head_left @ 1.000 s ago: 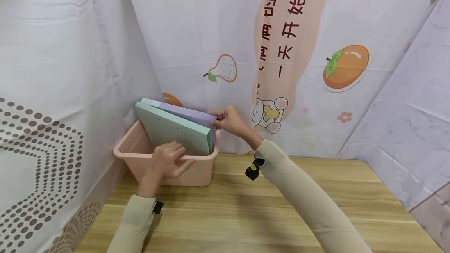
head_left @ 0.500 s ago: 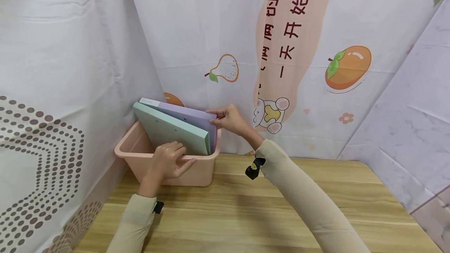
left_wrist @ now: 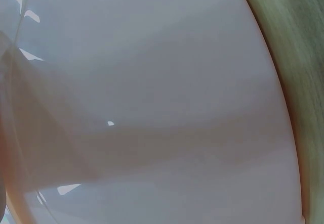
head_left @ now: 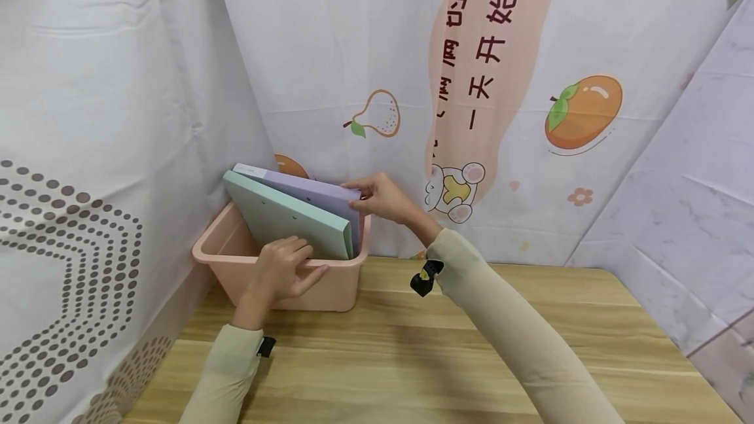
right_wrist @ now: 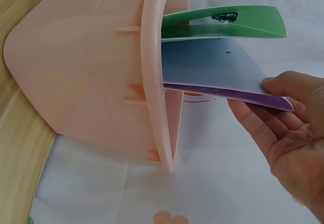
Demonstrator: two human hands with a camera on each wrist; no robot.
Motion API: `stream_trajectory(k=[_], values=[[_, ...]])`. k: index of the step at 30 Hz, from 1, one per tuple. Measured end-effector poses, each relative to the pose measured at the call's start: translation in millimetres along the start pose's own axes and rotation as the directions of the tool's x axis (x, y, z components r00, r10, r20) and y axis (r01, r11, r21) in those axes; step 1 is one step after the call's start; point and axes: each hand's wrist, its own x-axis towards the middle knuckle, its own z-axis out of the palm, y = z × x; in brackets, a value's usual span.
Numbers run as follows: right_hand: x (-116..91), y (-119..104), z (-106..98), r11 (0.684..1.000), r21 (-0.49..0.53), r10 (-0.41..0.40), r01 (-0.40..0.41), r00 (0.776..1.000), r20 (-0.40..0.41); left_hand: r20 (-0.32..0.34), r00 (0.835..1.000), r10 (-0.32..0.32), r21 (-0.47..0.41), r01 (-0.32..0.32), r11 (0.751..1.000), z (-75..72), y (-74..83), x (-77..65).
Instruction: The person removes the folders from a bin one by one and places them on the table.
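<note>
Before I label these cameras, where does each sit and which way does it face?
Head: head-worn, facing forward-down at bin, green folder, purple folder; left hand, right hand show.
Left wrist: wrist-worn, facing a pale surface, likely bin, table beside; hand unclear.
Right wrist: wrist-worn, facing bin and folders; right hand shows, plus probably left hand.
Shared by head and right wrist: bin, folders, right hand.

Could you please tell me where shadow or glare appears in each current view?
Head: a soft shadow on the wooden table, near the right sleeve; left wrist: small white glints and a broad shadow across the pink bin; right wrist: mild shading inside the purple folder.
</note>
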Motion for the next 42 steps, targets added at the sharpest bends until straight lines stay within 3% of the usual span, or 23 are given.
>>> stream_trajectory(k=[13, 42], values=[[0.1, 5.3, -0.5, 0.995, 0.095, -0.008, 0.008, 1.000, -0.003, -0.012, 1.000, 0.009, -0.008, -0.009, 1.000, 1.3, -1.9, -1.6], [-4.2, -2.7, -15.3, 0.995, 0.081, -0.043, 0.050, 0.995, -0.086, 0.012, 0.993, 0.120, 0.054, -0.120, 0.991, 5.3, 2.8, 4.5]])
